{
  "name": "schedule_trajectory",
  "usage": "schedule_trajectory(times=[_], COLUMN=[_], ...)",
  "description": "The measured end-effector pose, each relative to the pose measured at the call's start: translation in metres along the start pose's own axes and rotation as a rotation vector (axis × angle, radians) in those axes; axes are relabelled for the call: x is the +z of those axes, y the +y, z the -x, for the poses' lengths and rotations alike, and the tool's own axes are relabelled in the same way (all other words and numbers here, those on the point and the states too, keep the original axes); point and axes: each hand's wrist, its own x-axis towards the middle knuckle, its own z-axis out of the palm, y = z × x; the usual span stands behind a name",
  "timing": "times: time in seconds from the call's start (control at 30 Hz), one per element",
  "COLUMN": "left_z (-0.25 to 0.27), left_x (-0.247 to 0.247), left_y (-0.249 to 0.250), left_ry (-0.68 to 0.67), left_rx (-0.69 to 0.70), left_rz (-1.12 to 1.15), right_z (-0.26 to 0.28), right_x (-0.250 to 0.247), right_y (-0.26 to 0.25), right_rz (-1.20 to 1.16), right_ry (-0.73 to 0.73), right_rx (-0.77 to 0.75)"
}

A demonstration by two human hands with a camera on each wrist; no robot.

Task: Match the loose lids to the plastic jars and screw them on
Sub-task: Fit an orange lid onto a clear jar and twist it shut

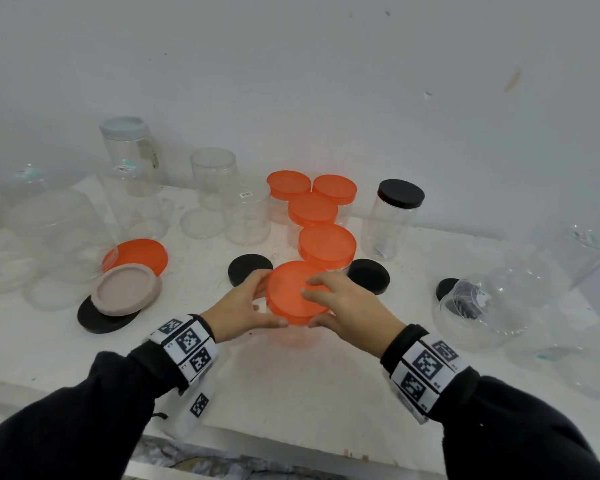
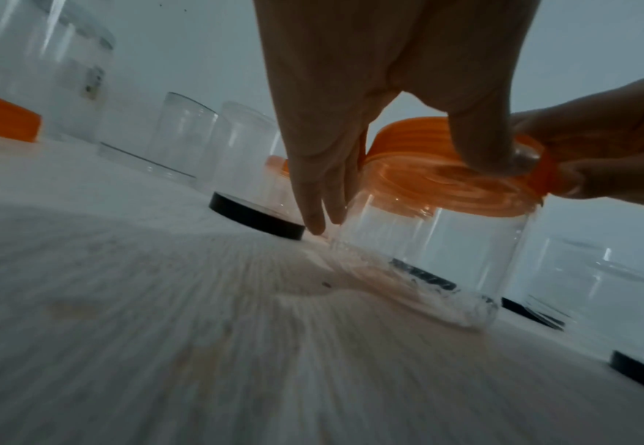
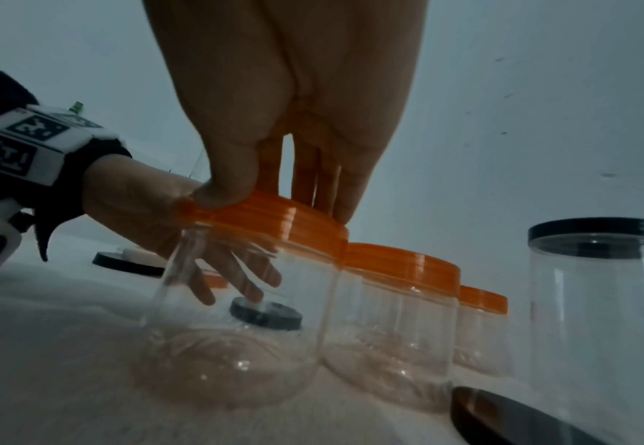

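Head view: both hands grip orange lid (image 1: 293, 294); capped jars (image 1: 326, 244) crowd behind.

White textured counter (image 1: 291, 382) is pretty cluttered: clear plastic jars with orange lids (image 1: 327, 244) mid-frame, loose flat black lids (image 1: 249, 269) beside them, a beige lid (image 1: 127, 288) lower left.

clear plastic jar (image 3: 236, 331): upright on the table, near front. orange lid (image 1: 293, 292): round, seated on the jar's mouth, slightly tilted.
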Motion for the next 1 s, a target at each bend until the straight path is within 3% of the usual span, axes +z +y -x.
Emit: schedule_trajectory(times=[0.17,0.47,0.7,1.0], left_z=[-0.011,-0.027,-0.049,-0.073], left_x=[-0.011,-0.028,-0.034,-0.042], left_y=[-0.009,-0.014,-0.014,-0.014], left_ry=[0.104,0.274,0.413,0.456], left_rx=[0.006,0.066,0.055,0.066], left_rz=[0.013,-0.07,-0.076,-0.082], right_z=[-0.022,-0.056,-0.078,-0.1], right_x=[0.009,0.027,0.034,0.033], right_y=[-0.004,0.008,0.012,0.026], right_rz=[0.008,0.013,0.04,-0.078], right_ry=[0.047,-0.011,0.029,0.03], right_rx=[-0.037,0.011,0.111,0.188])
